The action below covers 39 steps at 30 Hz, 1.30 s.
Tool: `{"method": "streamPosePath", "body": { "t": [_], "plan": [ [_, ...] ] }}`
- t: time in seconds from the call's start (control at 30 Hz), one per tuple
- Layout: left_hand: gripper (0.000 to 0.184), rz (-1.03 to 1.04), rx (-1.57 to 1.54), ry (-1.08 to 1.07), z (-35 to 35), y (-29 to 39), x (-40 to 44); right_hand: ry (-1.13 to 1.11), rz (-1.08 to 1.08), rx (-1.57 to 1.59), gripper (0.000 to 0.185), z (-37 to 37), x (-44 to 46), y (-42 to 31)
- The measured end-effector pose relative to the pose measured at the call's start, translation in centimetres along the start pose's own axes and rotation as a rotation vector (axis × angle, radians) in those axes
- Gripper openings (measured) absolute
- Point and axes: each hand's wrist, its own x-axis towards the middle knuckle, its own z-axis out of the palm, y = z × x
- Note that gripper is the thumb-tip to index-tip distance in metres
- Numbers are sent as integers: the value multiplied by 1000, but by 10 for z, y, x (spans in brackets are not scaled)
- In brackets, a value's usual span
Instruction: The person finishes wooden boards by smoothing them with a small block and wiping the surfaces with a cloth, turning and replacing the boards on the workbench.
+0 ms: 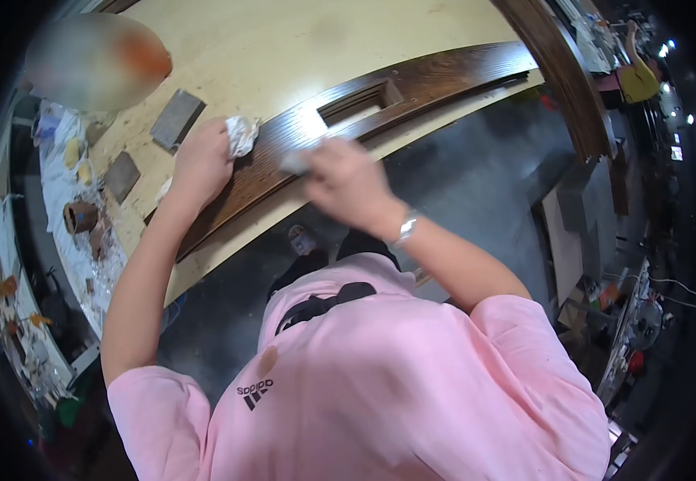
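A dark brown, glossy wooden board (436,76) with a rectangular cut-out lies along the near edge of the pale table (300,32). My left hand (204,160) is closed around a crumpled white cloth (240,137) at the board's left part. Over the near edge of the board, right of the cloth, is my right hand (344,180), smeared by motion. Its fingers are curled around a small greyish piece (293,163), too blurred to name; whether it touches the wood I cannot tell.
Two grey blocks (178,119) (122,176) and a brown cup-like container (81,216) lie left of my left arm, the container on white sheeting (59,176). Another dark wooden beam (564,76) crosses at the right. A person in yellow (639,80) is far off at the right.
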Motion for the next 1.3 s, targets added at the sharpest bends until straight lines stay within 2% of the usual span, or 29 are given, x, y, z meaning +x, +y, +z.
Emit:
{"method": "streamPosePath", "body": {
  "t": [0.03, 0.07, 0.13, 0.2, 0.27, 0.3, 0.33, 0.43, 0.47, 0.57, 0.6, 0.67, 0.73, 0.77, 0.8, 0.87, 0.93, 1.03, 1.13, 1.3],
  "plan": [
    [31, -6, 2, 30, 1, 1, -3, 60, 117, -117, 16, -20, -7, 29],
    [33, 4, 3, 70, 3, 3, -6, 132, 157, -215, 21, -42, -10, 60],
    [37, 27, 7, 148, 5, 8, -9, 208, 463, -271, 24, -82, -16, 95],
    [36, 62, 31, 234, 7, 12, -10, 278, 413, -320, 23, -80, -13, 93],
    [30, 111, 25, 298, 9, 12, -11, 229, 205, -211, 19, -45, -11, 70],
    [33, 109, 24, 290, 10, 10, -11, 146, 210, -150, 20, -36, -9, 43],
    [34, 108, 16, 288, 9, 11, -10, 130, 228, -89, 21, -33, -8, 33],
    [41, 76, 5, 269, 8, 13, -11, 189, 415, -98, 21, -60, -16, 87],
    [41, 84, 2, 273, 7, 14, -10, 252, 381, -198, 21, -78, -18, 116],
    [44, 101, -8, 286, 6, 16, -10, 362, 518, -497, 23, -133, -30, 205],
    [44, 91, -2, 276, 6, 17, -10, 385, 687, -511, 24, -148, -25, 208],
    [44, 69, 14, 263, 6, 17, -10, 464, 725, -434, 25, -154, -18, 205],
    [44, 54, 3, 262, 7, 17, -11, 356, 542, -393, 26, -139, -12, 185],
    [45, 53, -3, 258, 7, 17, -10, 299, 531, -318, 27, -127, -11, 174],
    [45, 62, 1, 262, 7, 17, -9, 261, 639, -268, 27, -123, -7, 167],
    [45, 74, 6, 272, 8, 17, -10, 364, 617, -334, 25, -136, -16, 217],
    [46, 77, 5, 271, 6, 20, -9, 432, 751, -445, 25, -162, -14, 254],
    [46, 71, -2, 267, 5, 23, -8, 379, 977, -534, 30, -196, -7, 293],
    [47, 76, -16, 266, 5, 22, -8, 392, 1082, -516, 34, -209, -2, 304],
    [46, 53, -6, 265, 6, 19, -9, 487, 892, -433, 38, -192, -13, 308]
  ]
}}
